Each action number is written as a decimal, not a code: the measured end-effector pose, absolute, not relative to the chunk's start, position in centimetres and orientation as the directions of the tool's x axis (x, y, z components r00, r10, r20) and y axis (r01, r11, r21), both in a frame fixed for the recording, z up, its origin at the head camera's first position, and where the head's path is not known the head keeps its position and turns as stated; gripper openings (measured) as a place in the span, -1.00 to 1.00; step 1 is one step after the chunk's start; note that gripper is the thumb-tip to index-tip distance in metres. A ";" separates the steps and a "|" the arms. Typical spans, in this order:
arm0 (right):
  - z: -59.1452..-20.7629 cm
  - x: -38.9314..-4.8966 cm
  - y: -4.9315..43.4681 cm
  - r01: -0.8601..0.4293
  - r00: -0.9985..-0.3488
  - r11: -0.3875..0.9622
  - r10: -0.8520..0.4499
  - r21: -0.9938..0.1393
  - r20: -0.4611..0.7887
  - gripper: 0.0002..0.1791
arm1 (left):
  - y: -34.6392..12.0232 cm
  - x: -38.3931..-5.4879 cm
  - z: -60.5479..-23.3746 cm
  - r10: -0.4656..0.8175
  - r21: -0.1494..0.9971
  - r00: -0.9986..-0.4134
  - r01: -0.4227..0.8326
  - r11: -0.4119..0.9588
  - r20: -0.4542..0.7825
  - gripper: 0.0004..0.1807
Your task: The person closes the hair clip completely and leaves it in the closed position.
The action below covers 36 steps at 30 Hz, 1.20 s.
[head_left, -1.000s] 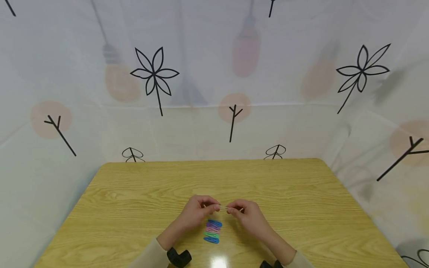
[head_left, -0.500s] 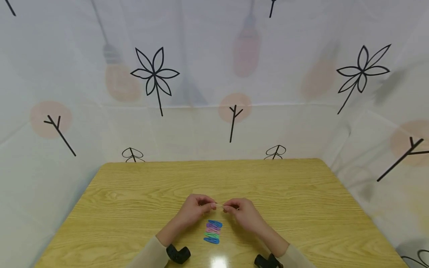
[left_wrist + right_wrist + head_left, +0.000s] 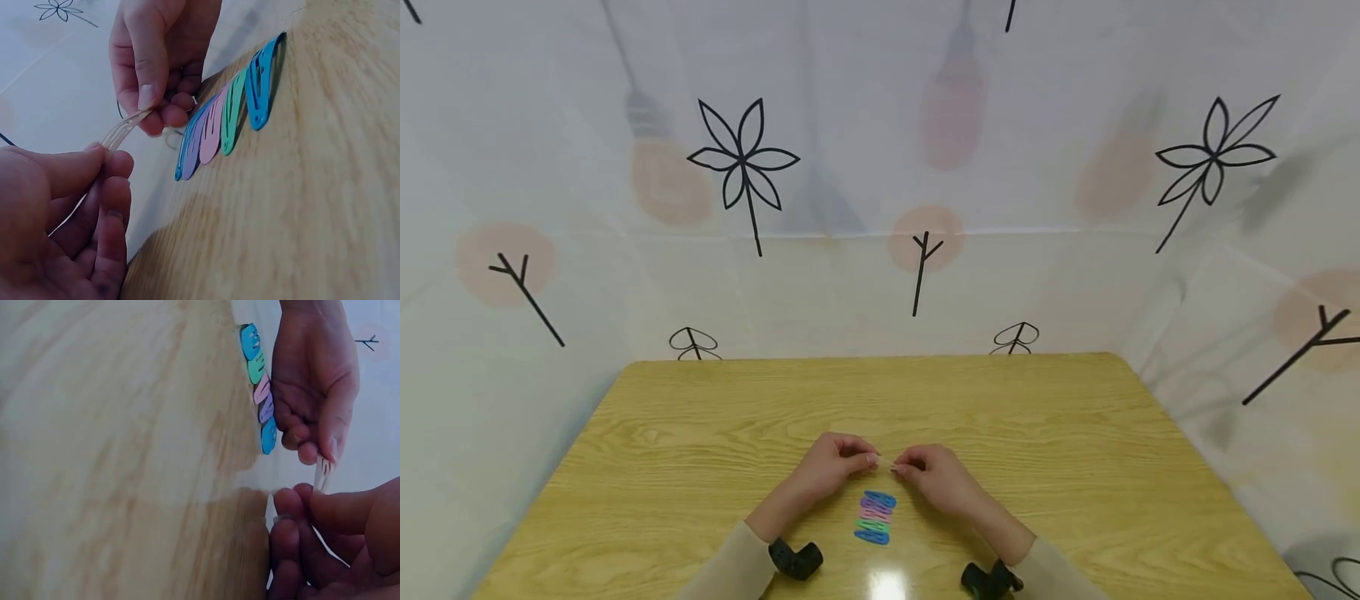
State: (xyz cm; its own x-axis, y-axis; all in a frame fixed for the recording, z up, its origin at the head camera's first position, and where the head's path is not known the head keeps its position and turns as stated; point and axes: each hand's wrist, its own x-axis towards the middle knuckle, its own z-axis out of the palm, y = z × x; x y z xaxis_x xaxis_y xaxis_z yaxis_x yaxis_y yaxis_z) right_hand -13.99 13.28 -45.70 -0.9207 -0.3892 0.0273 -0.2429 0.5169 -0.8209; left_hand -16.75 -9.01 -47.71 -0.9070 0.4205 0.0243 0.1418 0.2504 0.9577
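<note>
Both hands hold one cream snap hair clip between them, raised above the table. Thumb and fingertips of my left hand pinch one end of it. At the other end, the right hand pinches it likewise, so only its slotted middle shows. Nearer the body, below the hands in the head view, several snap hair clips lie side by side in a column: a blue clip, a green clip, a pink clip, a purple clip and, farthest off, another blue clip.
The wood-grain table reaches back to a white cloth backdrop printed with flowers and twigs. Black wrist-worn devices sit by the left sleeve and the right sleeve. A bright reflection shines on the table's near part.
Both hands have shifted slightly left together, still pinching the cream hair clip. The column of clips has stayed in place, and the head view has shifted a little.
</note>
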 end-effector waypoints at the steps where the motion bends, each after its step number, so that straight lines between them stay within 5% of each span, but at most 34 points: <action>1: -45.6 -14.0 13.2 -0.246 -0.916 0.518 -0.400 -0.819 0.022 -0.84 | -9.1 -16.8 -47.7 0.421 0.953 -0.907 0.145 0.264 0.022 -0.84; 23: -45.2 -14.6 13.5 -0.234 -0.908 0.588 -0.417 -0.774 -0.042 -0.88 | -9.4 -16.9 -47.3 0.449 0.888 -0.893 0.205 0.411 -0.002 -0.92; 36: -45.0 -14.2 13.4 -0.266 -0.881 0.579 -0.470 -0.771 -0.049 -0.92 | -9.7 -16.6 -47.4 0.530 0.899 -0.848 0.242 0.365 0.013 -0.96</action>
